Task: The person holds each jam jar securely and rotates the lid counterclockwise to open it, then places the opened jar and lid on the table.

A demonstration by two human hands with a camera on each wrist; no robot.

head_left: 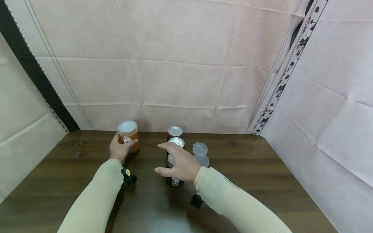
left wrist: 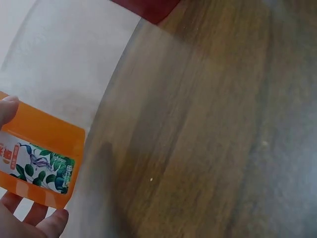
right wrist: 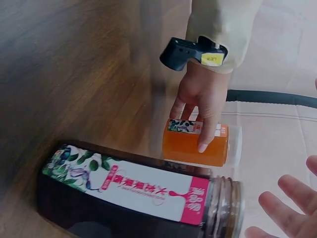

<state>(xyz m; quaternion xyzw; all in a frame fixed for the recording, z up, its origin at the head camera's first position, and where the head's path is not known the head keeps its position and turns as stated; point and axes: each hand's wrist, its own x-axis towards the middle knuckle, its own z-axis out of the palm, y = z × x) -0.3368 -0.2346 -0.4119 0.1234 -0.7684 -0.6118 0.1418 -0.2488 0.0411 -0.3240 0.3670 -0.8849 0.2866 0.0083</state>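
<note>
My left hand [head_left: 120, 149] grips an orange jar [head_left: 134, 142] with a whitish translucent lid and a leaf-patterned label, at the back left of the table. In the left wrist view, the thumb and fingers hold opposite sides of the orange jar [left wrist: 44, 119]. My right hand [head_left: 182, 161] is spread, thumb apart from the fingers, over a row of dark containers with silver tops [head_left: 175, 131]. The right wrist view shows a tall dark jar [right wrist: 124, 191] with a white and pink label near its fingers [right wrist: 282, 210], which stand apart from it.
Two clear octagonal lids [head_left: 200, 149] lie right of the row, partly behind the right hand. The brown wooden table [head_left: 239, 181] ends at a pale cloth backdrop [head_left: 186, 81], with cloth on both sides. A dark red thing [left wrist: 153, 6] shows at the left wrist view's top.
</note>
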